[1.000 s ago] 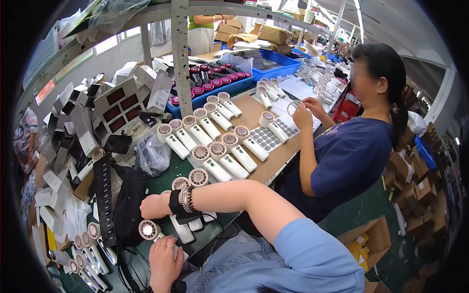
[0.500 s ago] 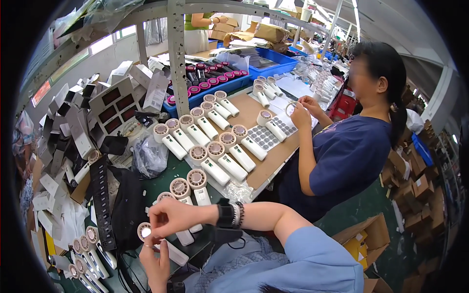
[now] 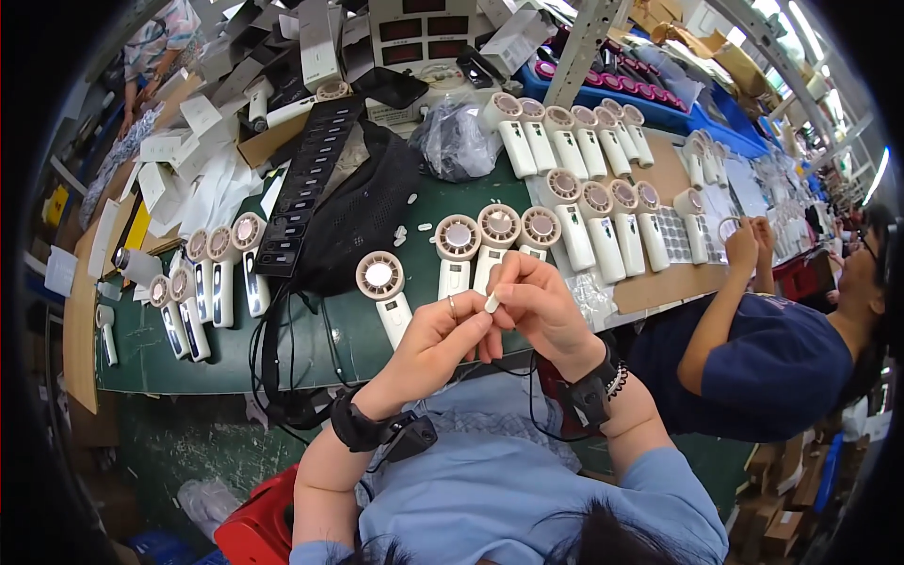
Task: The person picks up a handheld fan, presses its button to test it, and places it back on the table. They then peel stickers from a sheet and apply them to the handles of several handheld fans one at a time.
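Note:
My hands meet in front of my chest above the table's near edge. A small whitish oblong piece (image 3: 492,303) sits pinched between the thumb and fingers of my right hand (image 3: 546,306). Close against it is my left hand (image 3: 435,337), its fingers curled and thumb tip beside the piece; whether it grips anything is hidden. A white handheld fan (image 3: 380,275) with a round beige head lies just beyond my left hand. Past my fingers lie more such fans (image 3: 459,237), their handles partly covered by my right hand. Small white pieces (image 3: 400,234) are scattered beside the fans.
Rows of fans (image 3: 576,235) lie to the right, others (image 3: 219,268) to the left. A black strip tray (image 3: 306,188), black cloth (image 3: 377,193) and plastic bag (image 3: 457,137) lie beyond. A co-worker (image 3: 753,348) sits at right holding a ring. Cables (image 3: 273,367) hang over the table's front edge.
My view has swung left toward the table. My hands, earlier one above the other by a fan, are now side by side at the front edge, with the small piece visible between them.

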`<state>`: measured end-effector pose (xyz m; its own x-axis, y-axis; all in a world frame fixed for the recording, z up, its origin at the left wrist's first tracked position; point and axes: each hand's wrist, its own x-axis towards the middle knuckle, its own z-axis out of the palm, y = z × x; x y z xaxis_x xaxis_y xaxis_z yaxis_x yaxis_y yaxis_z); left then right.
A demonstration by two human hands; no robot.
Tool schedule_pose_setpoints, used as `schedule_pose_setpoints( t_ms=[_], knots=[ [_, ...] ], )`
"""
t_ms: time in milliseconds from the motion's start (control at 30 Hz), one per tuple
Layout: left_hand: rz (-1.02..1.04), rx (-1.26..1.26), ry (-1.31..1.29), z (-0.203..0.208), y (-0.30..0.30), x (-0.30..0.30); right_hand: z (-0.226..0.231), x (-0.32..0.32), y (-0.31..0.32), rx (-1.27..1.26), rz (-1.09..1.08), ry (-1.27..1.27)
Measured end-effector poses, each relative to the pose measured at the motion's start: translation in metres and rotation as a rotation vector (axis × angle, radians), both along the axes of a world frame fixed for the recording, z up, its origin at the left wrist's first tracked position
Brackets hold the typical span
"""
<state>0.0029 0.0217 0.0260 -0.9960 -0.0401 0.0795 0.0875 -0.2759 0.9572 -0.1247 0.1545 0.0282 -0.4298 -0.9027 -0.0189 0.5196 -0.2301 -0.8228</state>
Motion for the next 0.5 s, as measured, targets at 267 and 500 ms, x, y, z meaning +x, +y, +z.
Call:
schedule_pose_setpoints(
  t_ms=[267,500],
  knots=[
    [0.014,-0.006,0.008,0.000,0.002,0.002,-0.001,0.005,0.005,0.017,0.002,0.010],
    [0.010,0.086,-0.032,0.001,0.003,0.001,0.002,0.005,0.011,0.034,0.017,0.018]
  ],
)
